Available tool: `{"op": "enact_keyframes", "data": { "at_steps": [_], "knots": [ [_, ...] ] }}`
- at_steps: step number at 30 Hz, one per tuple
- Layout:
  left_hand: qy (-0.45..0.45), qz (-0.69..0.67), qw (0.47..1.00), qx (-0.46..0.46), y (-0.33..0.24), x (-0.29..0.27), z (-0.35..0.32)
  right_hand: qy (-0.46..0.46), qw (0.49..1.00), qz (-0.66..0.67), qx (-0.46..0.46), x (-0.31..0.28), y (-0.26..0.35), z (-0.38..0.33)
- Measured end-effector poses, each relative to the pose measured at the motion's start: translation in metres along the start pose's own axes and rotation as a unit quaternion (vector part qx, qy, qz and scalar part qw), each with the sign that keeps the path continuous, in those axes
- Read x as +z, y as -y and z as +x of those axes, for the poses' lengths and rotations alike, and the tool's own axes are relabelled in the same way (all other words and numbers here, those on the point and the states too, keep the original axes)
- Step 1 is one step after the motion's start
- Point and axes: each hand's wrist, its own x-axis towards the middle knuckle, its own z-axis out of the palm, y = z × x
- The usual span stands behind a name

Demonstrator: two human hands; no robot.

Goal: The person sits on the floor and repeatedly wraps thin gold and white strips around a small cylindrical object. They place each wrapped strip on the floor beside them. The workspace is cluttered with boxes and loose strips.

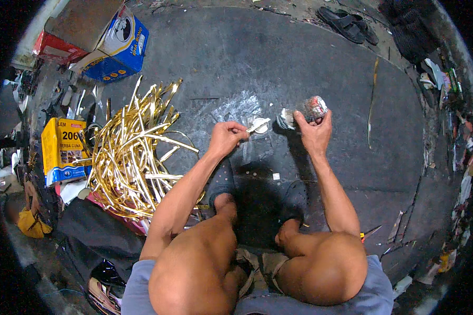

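Observation:
I squat over a dark floor mat (278,63). My left hand (226,137) is closed on a small pale flat stick (258,126), its tip over a white blob on the mat. My right hand (314,131) grips a small can or jar (305,112) with a red and white label, tipped on its side with its open mouth toward the stick. A heap of shiny gold strips (134,157) lies to my left, close to my left forearm.
A yellow tin (63,149) stands left of the gold heap. Blue and red cardboard boxes (113,44) sit at the back left. A single gold strip (373,100) lies to the right. Dark sandals (347,23) lie at the far edge. Clutter lines both sides.

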Motion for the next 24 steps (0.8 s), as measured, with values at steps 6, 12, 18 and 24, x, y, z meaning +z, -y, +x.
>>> {"op": "enact_keyframes", "data": {
  "at_steps": [6,12,18,24],
  "knots": [
    [-0.016,0.046,0.998,0.040,0.020,0.018,0.035,0.074,0.992,0.018,-0.098,0.035,0.018,-0.016],
    [-0.026,0.110,0.989,0.094,0.018,0.023,0.047,0.150,0.974,-0.080,-0.147,0.054,-0.002,-0.024],
    [-0.043,0.182,0.935,0.302,0.001,0.015,0.034,0.145,0.941,-0.129,-0.277,0.067,-0.020,-0.037],
    [0.005,0.095,0.962,0.258,-0.026,0.023,0.014,0.275,0.951,-0.056,-0.126,0.042,-0.011,-0.018]
  ]
}}
